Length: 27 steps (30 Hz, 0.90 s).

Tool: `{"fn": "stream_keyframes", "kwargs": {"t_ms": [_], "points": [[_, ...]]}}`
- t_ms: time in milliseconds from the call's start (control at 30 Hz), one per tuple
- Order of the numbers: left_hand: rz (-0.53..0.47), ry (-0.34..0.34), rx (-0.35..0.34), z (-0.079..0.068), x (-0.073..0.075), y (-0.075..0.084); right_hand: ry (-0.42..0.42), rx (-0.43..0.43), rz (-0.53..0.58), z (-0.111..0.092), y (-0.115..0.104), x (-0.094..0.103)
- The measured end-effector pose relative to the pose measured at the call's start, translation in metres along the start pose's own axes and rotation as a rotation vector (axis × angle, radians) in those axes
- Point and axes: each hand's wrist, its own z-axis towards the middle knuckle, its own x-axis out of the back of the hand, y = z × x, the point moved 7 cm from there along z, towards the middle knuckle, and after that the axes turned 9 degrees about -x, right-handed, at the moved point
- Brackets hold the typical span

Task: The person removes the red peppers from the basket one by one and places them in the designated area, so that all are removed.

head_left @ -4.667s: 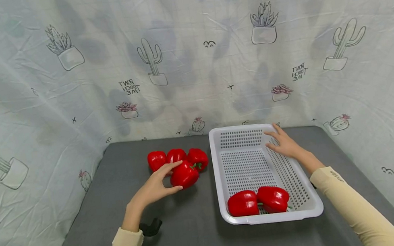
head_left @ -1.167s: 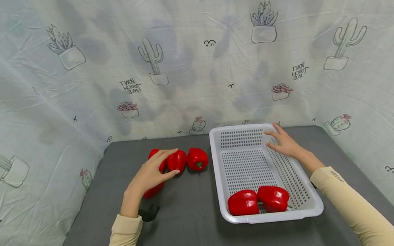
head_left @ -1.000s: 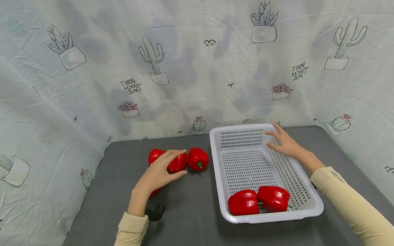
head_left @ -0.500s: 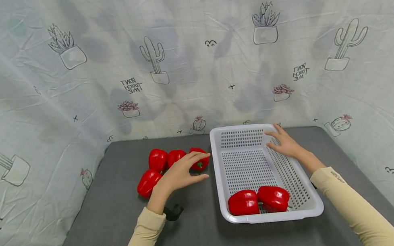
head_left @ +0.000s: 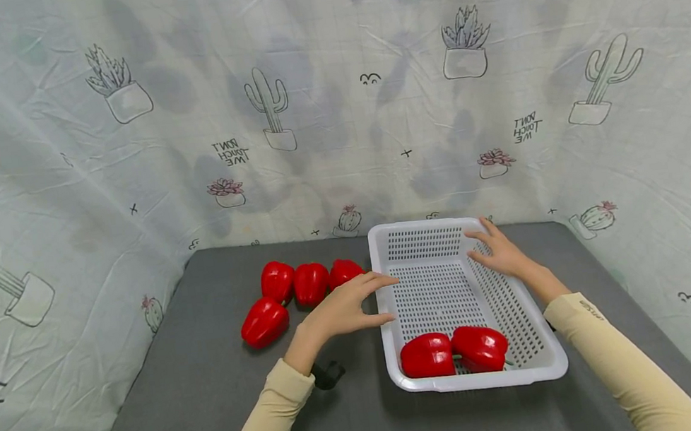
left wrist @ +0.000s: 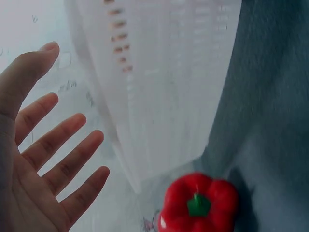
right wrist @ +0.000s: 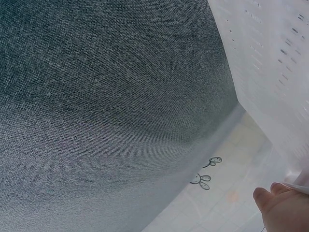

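My left hand (head_left: 346, 309) is over the left rim of a white perforated plastic basket (head_left: 386, 339), thumb and fingers spread apart with nothing between them. In the left wrist view its fingers (left wrist: 63, 162) stand clear of the basket's outer wall. My right hand (head_left: 500, 252) holds the far part of the basket's right rim, its fingers on both sides of it. Two red bell peppers, one (head_left: 427, 355) left and one (head_left: 479, 349) right, lie at the basket's near end. Left of the basket, a red bell pepper (head_left: 345, 271) is partly hidden behind my left hand.
More red bell peppers rest on the grey table (head_left: 200, 403): one (head_left: 277, 281) at the back, one (head_left: 311, 285) beside it, and one (head_left: 264, 322) nearer the front left. A cactus-print cloth (head_left: 333, 103) hangs behind and at both sides.
The bell pepper earlier at my left hand now lies at the group's front left. My left hand has since moved right, empty, to the basket. The right hand and basket stay put.
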Motion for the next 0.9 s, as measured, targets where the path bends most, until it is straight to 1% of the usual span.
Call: {"fn": "stream_keyframes", "kwargs": {"t_ms": [100, 267, 467, 633, 767, 900], "points": [[-0.019, -0.027, -0.046, 0.009, -0.009, 0.007, -0.001, 0.000, 0.002, 0.000, 0.001, 0.000], [-0.017, -0.070, -0.116, 0.021, -0.024, 0.020, -0.003, 0.003, -0.002, 0.000, 0.001, -0.001], [-0.040, -0.105, -0.178, 0.031, -0.035, 0.034, -0.002, -0.005, -0.002, 0.001, 0.001, -0.001], [0.015, -0.142, -0.206, 0.037, -0.043, 0.041, -0.001, -0.015, -0.009, 0.002, 0.002, 0.000], [0.073, -0.192, -0.234, 0.042, -0.054, 0.046, -0.002, -0.013, -0.011, 0.002, 0.002, -0.001], [0.115, -0.230, -0.256, 0.042, -0.066, 0.050, 0.001, -0.011, -0.004, 0.001, 0.003, -0.001]]}}
